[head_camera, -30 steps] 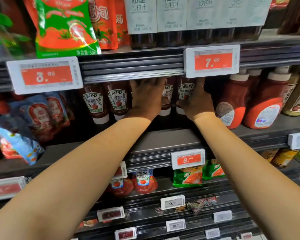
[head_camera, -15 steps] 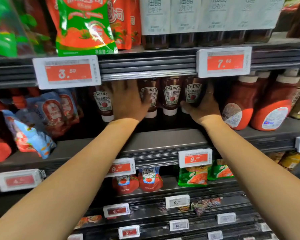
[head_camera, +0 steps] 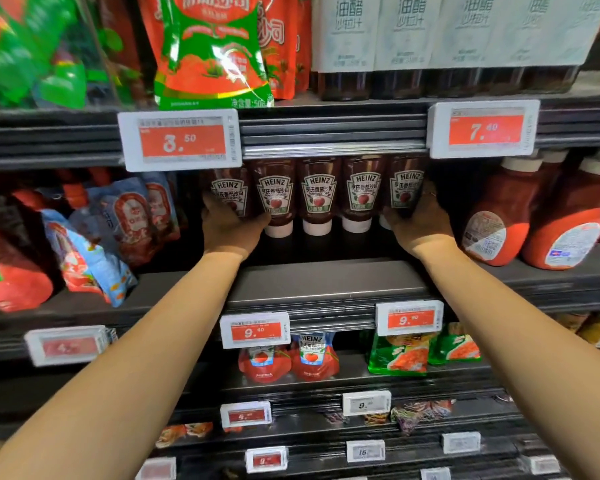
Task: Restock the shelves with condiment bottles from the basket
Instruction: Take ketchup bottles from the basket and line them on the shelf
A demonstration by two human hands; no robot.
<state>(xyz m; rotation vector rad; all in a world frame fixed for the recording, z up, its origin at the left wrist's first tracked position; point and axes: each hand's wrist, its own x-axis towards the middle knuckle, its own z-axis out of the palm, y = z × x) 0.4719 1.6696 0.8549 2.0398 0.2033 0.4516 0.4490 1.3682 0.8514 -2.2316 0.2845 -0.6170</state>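
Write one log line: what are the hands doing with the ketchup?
left hand: holds leftmost Heinz bottle | right hand: holds rightmost Heinz bottle | row: five bottles, caps down, on shelf

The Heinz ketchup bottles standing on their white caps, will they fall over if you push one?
Probably, if shoved alone: each Heinz bottle balances on a narrow white cap with the wide body above. Packed side by side, with the left hand and right hand at the row's ends, they likely steady each other. The plastic looks smooth, maybe slippery.
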